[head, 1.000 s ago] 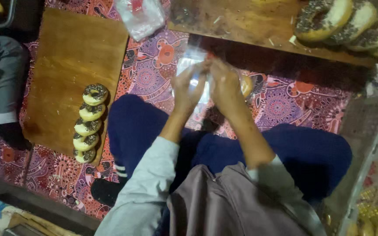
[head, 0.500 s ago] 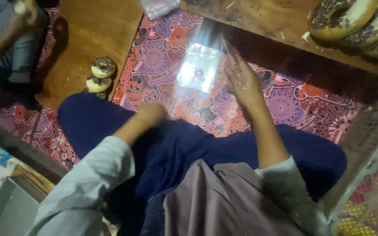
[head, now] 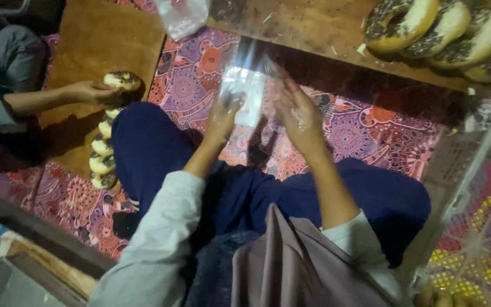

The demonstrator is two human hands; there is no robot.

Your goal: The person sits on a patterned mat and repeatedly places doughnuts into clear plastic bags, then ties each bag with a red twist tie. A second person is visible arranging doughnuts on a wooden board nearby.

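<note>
Head view, looking down at a seated person's lap and both raised hands. Between the hands hangs a clear plastic bag (head: pixel 244 91), thin, glossy and crinkled, catching pale light and blurred along its edges. The left hand (head: pixel 223 116) holds the bag's lower left edge, its grip pinched on the film with the fingers curled in. The right hand (head: pixel 298 113) is at the bag's right side, fingers loosely spread and slightly bent; its fingertips reach the plastic, but whether they actually pinch it cannot be told through the blur.

Under the grip lies a patterned mat (head: pixel 348 131), red and purple cloth with dense swirling motifs, and nearer the camera are the person's dark blue trousers and pale grey sleeves.

Beyond the grip runs a worn wooden bench (head: pixel 313 34), brown and scuffed. To the far right of the grip, on that bench, leans a row of ring doughnuts (head: pixel 444 28), pale dough topped with dark sprinkles.

Left of the grip, a flat wooden board (head: pixel 98 45) lies on the floor with a column of small topped doughnuts (head: pixel 102 153). Another person's hand (head: pixel 89 91) holds one doughnut (head: pixel 122 81) above that column.

At the far right stands a pale plastic crate (head: pixel 473 170) with latticed walls.
</note>
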